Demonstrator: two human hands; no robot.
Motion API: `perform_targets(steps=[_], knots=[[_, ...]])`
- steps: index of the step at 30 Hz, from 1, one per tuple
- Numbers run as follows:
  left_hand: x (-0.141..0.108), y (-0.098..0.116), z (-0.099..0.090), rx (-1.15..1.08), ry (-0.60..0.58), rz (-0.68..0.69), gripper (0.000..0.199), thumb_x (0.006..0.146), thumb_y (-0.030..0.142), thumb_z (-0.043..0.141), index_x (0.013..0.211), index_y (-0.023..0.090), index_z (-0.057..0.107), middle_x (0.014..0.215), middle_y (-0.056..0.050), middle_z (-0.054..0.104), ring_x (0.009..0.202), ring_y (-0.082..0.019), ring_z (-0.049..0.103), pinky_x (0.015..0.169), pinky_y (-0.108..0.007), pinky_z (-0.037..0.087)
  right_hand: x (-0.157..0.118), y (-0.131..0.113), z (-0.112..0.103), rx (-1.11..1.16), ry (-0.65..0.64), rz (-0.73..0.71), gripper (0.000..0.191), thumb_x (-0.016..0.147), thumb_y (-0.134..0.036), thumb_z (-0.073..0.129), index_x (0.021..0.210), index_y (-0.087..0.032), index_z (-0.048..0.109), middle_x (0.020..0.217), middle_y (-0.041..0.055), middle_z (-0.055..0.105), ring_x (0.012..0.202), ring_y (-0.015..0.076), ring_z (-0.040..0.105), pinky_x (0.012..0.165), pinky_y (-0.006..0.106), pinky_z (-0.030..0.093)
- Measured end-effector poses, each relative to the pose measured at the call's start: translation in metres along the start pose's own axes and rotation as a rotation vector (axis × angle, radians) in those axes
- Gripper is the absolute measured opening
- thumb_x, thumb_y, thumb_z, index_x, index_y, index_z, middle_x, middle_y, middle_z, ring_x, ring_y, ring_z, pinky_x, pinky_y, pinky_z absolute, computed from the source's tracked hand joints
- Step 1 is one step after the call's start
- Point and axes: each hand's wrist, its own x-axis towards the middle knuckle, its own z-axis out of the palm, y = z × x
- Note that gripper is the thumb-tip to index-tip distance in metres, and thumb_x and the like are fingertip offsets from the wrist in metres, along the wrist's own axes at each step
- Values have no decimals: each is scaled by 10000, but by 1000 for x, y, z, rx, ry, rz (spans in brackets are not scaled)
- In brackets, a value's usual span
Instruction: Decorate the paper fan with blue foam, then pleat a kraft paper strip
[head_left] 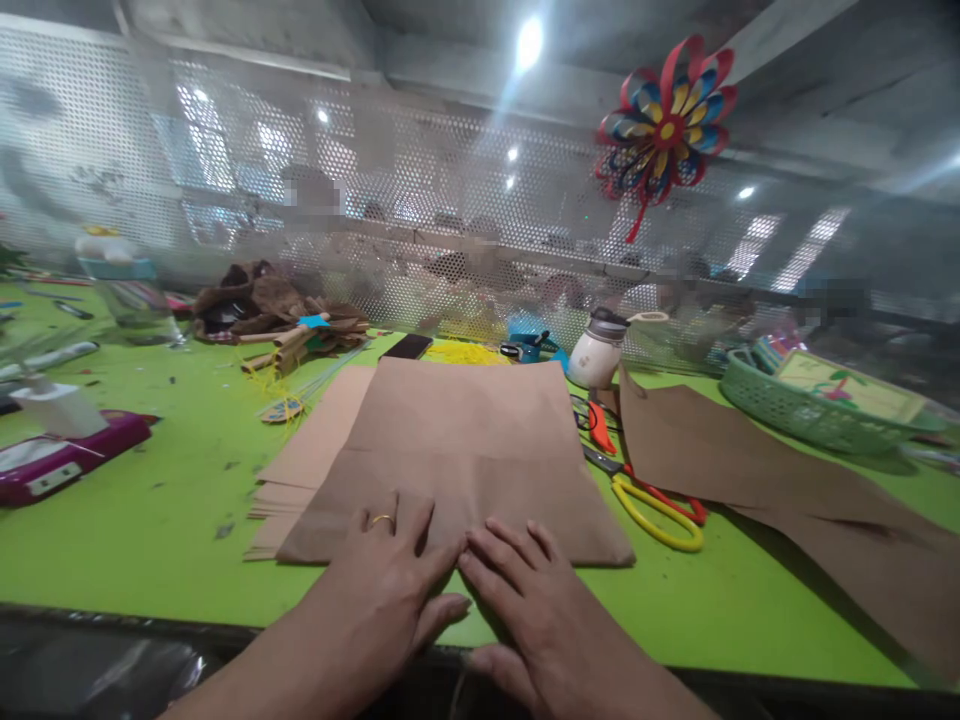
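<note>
The brown paper [457,410] lies flat on the green desk [187,560], directly in front of both grips, with its near edge under the fingers. The left grip [382,590] and the right grip [544,600] are open, fingers apart, and they rest on the paper close to its middle; neither one has hold of anything. I judge that this paper is light and rather stiff, easy to crease, and it may slide a little if it is pushed from one side only. A good place to take hold is at its two near corners, outward from each grip. The near edge runs from left to right, and the side edges go away from the grips, drawing closer together in this view, so I cannot tell surely which way is the long axis. Paler sheets [281,495] show beyond the left grip, partly under the paper, and yellow-handled scissors [660,515] lie to the right of the right grip, farther away.
</note>
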Motion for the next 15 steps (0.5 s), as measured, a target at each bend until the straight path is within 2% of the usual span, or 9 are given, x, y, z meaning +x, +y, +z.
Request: perform_targets(steps=[6, 9, 15], knots=[[0, 2, 4, -14, -8, -69, 410, 856, 346, 543, 1266, 338, 528, 1266, -159, 529, 1151, -424, 474, 846, -620, 411, -1, 2, 2, 46, -16, 34, 606, 924, -564, 332, 1446, -261, 284, 1509, 60, 293, 1368, 295, 271, 1080, 583, 242], [-4, 0, 0, -35, -4, -42, 425, 853, 367, 553, 1275, 330, 519, 1299, -149, 514, 1182, -418, 456, 861, -624, 405, -1, 0, 1, 60, -20, 52, 593, 928, -552, 337, 1449, -279, 268, 1508, 50, 298, 1372, 282, 266, 1084, 583, 235], [-21, 11, 4, -110, 69, 99, 481, 872, 377, 541, 1296, 155, 497, 1308, -149, 539, 1208, -327, 470, 993, -513, 387, -2, -4, 1, 48, 14, 82, 597, 912, -539, 404, 1444, -298, 281, 1498, 40, 325, 1364, 274, 288, 1100, 552, 233]])
